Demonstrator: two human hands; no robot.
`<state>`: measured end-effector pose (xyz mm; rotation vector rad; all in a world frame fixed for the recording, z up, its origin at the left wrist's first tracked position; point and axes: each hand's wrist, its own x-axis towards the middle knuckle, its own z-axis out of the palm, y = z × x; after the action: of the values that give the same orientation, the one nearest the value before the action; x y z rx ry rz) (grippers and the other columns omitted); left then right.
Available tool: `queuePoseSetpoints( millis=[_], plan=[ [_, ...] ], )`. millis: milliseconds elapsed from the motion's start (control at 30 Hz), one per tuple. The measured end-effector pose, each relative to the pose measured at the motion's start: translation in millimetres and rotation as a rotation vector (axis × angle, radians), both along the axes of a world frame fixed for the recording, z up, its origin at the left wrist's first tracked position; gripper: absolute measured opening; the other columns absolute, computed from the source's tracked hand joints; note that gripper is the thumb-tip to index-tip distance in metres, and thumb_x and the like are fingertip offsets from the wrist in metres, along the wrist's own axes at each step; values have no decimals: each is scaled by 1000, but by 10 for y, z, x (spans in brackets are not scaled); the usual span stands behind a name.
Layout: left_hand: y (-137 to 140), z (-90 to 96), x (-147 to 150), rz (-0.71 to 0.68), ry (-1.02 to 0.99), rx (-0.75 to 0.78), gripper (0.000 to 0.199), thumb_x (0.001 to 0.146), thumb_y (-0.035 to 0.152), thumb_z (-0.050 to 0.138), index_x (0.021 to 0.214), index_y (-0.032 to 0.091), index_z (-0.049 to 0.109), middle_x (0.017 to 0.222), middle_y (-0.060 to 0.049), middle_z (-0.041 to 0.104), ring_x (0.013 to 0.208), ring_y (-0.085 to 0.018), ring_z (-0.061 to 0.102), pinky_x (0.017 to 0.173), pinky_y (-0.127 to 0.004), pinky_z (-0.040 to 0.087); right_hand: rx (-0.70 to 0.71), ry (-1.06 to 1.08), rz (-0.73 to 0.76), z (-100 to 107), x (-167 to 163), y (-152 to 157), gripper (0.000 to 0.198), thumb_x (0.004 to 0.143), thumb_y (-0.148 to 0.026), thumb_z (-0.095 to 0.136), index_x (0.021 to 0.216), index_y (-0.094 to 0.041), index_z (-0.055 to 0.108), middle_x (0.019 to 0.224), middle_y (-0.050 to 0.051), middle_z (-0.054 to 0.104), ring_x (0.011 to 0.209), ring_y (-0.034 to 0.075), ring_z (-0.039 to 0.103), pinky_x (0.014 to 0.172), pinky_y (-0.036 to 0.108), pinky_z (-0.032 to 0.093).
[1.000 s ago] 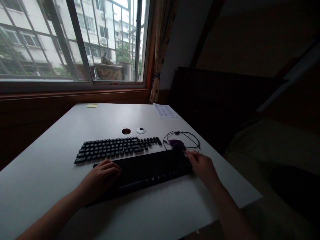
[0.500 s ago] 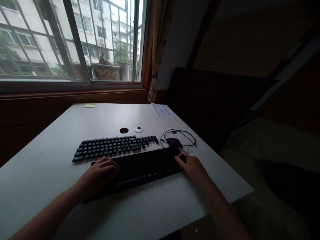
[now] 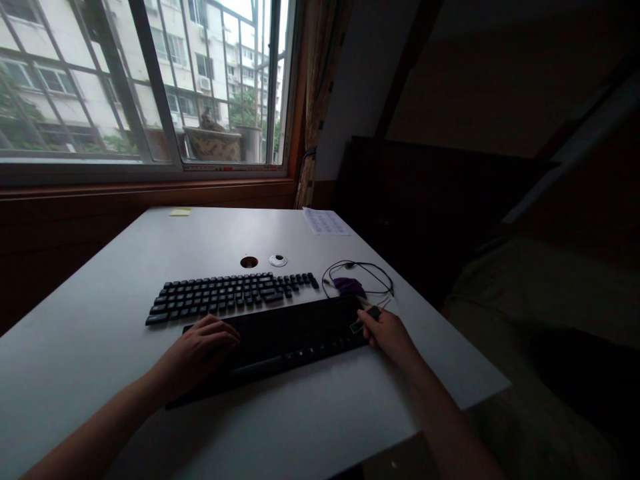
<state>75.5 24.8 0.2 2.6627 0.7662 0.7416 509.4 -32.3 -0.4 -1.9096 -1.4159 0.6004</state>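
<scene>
A black keyboard [image 3: 300, 327] lies at a slant on the white desk, its upper part dark and without visible keycaps, with a row of keys along its near edge. My left hand [image 3: 207, 340] rests on the keyboard's left end, fingers close together and slightly bent; the thumb is hidden. At the right end, my right hand [image 3: 385, 333] pinches a small wire keycap puller [image 3: 373, 312] with a dark middle. One thin wire loop of it reaches over the keyboard, and wire ends stick out behind. Just beyond lie rows of loose black keycaps [image 3: 220, 297].
A purple cloth-like item [image 3: 349, 287] and a coiled black cable [image 3: 380, 270] lie right of the keycaps. Farther back are a round desk hole [image 3: 249, 262], a white ring-shaped cover [image 3: 278, 260], printed paper [image 3: 326, 222] and a yellow note [image 3: 180, 212]. The desk's right edge [image 3: 450, 333] is near my right arm.
My right hand has shifted slightly right and turned, so the puller's wire loop now shows over the keyboard. My left hand and the keyboard stay in place.
</scene>
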Motion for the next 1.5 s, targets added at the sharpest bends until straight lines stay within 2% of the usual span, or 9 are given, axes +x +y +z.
queuePoseSetpoints(
  millis=[200,367,467,700,900,1067,1333,1433,1500],
  plan=[
    [8,-20,-1,2,20,1,19,98,24,52,103,23,70,103,-6,71,96,-19,60,83,-31,51,70,-5,-10,171,-190,-50,42,88,-56,52,71,-18,62,51,0,62,40,13,57,45,22,43],
    [0,-11,10,6,6,24,18,98,23,52,102,23,70,103,-6,70,96,-20,60,83,-32,52,149,20,138,404,-572,45,36,90,-50,53,75,-19,64,54,-1,64,42,13,59,48,22,45],
    [-29,18,17,39,16,10,19,98,24,51,106,24,68,105,-6,69,97,-20,60,85,-33,51,151,71,233,468,-873,156,34,89,-48,55,75,-19,64,54,-1,65,42,12,59,46,21,44],
    [-105,58,56,114,-45,1,19,96,25,54,113,23,64,101,-6,69,92,-20,64,83,-33,54,107,373,483,441,-1575,397,31,87,-48,60,82,-18,65,55,-2,64,39,9,55,38,17,40],
    [-198,65,108,196,-218,-128,38,85,22,66,121,24,55,107,-5,68,88,-17,68,76,-29,58,58,690,529,302,-2001,398,29,86,-47,60,83,-18,61,54,-3,64,37,10,54,36,18,41],
    [-246,74,159,233,-313,-178,26,85,22,65,110,21,59,99,-4,68,82,-16,69,70,-27,59,48,820,519,142,-2113,317,28,84,-46,64,88,-19,56,56,-3,65,40,11,58,39,19,44],
    [-246,76,229,229,-335,-175,11,85,23,66,96,20,62,88,-3,67,76,-15,66,67,-26,55,12,912,528,116,-2105,296,31,82,-46,68,82,-20,51,55,-2,67,40,12,58,39,19,45],
    [-252,86,221,249,-330,-281,12,84,24,66,94,19,64,87,-3,68,75,-16,66,66,-26,55,8,930,551,117,-2099,287,31,82,-46,68,83,-20,51,56,-2,68,40,12,59,40,19,45],
    [-252,97,210,253,-333,-413,13,83,25,66,94,18,65,88,-4,70,76,-17,67,66,-26,55,8,941,574,117,-2096,277,31,83,-46,67,84,-20,51,57,-2,68,41,11,59,40,19,44]
  ],
)
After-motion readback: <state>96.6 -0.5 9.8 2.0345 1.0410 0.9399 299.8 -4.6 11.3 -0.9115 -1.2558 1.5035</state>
